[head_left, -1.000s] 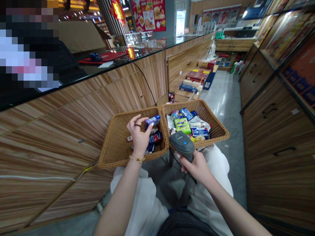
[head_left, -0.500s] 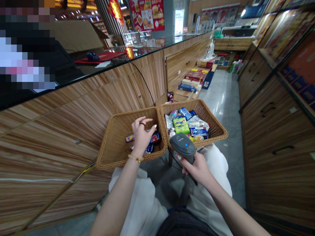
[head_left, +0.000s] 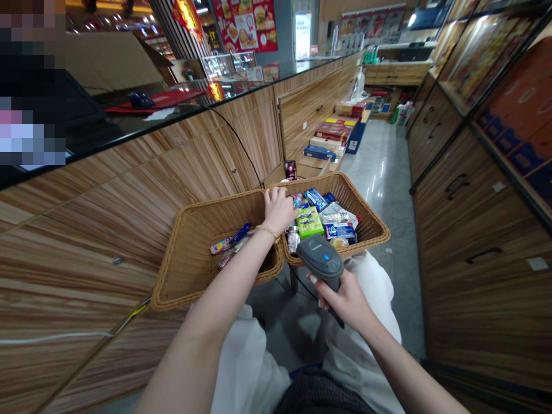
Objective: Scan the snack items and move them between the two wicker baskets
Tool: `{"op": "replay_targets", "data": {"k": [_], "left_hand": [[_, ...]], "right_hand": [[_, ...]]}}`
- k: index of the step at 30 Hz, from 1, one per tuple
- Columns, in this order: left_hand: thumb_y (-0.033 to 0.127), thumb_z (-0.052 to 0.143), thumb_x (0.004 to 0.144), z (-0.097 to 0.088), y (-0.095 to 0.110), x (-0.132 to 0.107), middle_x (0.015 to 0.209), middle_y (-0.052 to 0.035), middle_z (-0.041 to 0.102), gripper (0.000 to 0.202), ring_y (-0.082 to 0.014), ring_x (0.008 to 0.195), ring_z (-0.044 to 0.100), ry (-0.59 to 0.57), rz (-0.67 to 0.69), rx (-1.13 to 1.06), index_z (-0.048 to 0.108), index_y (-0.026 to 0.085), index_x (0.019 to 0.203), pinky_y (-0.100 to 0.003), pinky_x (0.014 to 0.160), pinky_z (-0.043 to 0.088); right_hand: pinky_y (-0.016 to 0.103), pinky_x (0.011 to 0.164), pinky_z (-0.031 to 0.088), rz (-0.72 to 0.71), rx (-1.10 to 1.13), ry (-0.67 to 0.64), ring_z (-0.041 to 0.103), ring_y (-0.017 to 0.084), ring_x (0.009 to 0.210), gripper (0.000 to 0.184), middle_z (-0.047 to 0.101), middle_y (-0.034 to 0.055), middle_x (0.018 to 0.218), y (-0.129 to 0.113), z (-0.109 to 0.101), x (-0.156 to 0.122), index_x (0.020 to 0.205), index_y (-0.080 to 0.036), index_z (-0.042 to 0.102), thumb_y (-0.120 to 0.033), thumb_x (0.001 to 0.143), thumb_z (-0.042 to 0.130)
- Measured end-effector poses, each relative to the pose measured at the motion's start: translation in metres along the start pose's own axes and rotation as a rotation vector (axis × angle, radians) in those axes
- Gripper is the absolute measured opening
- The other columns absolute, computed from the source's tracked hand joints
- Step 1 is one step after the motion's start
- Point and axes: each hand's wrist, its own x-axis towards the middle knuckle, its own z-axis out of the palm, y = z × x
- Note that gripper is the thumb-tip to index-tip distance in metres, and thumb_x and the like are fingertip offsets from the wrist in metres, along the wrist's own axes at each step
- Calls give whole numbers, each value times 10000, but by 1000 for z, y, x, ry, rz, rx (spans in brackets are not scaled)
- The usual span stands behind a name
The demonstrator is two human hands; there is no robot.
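Observation:
My right hand (head_left: 345, 299) is wrapped round the handle of a dark grey barcode scanner (head_left: 319, 257), whose head sits over the near rim of the right wicker basket (head_left: 374, 233). My left hand (head_left: 279, 210) hovers at the left edge of that basket, above the two adjoining rims. Its fingers are slightly apart and bent downward, and I see nothing held in them. Packaged goods fill the right basket, among them a green box (head_left: 309, 222), a blue packet (head_left: 316, 199) and a small clear jar (head_left: 293, 239). In the left wicker basket (head_left: 183, 230) lie several small packages (head_left: 230, 244), partly behind my left forearm.
A wood-panelled counter (head_left: 207, 155) with a dark top runs along the left. Boxes (head_left: 332, 131) are stacked beyond the baskets. Wooden cabinets (head_left: 466, 247) line the right side, with grey floor (head_left: 371, 161) between. A black cable (head_left: 241, 141) hangs down the counter front.
My left hand has moved right, from above the left basket to the left edge of the right one. The scanner stays in my right hand. The whole view has shifted slightly.

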Motion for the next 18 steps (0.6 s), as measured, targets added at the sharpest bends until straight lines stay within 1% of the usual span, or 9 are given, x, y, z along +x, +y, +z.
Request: {"op": "replay_targets", "data": {"k": [4,8,10,12,18], "left_hand": [[403,667,890,18,5,25,1332,-192,627,335,-407,1334,431,-99,-73,125,806,154,1067,-576,1161,260],[455,661,897,31,6,39,1373,-243,606,447,-415,1342,422,-139,-135,218,797,87,1112,-564,1149,257],[450,670,891,35,5,42,1398,-247,595,454,-421,1354,408,-140,-148,230,795,81,1124,-567,1151,245],[424,682,880,38,4,43,1415,-230,593,419,-420,1358,400,-134,-148,237,799,106,1126,-569,1142,248],[333,640,888,38,2,42,1375,-217,627,339,-406,1342,418,-112,-151,229,806,135,1108,-580,1136,252]], "right_hand": [[260,455,497,8,-4,10,650,191,436,192,652,-2,496,0,-3,1,878,-192,637,-384,874,630],[263,460,499,3,10,1,646,190,430,167,655,-2,499,0,-4,2,883,-188,633,-353,865,619],[263,457,497,5,15,5,647,191,427,171,655,-5,496,0,-4,2,893,-185,637,-352,861,620],[262,455,496,6,12,13,651,193,428,175,655,-6,493,0,-4,2,888,-185,639,-357,861,626],[256,443,492,4,5,7,656,195,438,169,659,-4,499,1,-3,3,881,-188,647,-357,876,636]]}}
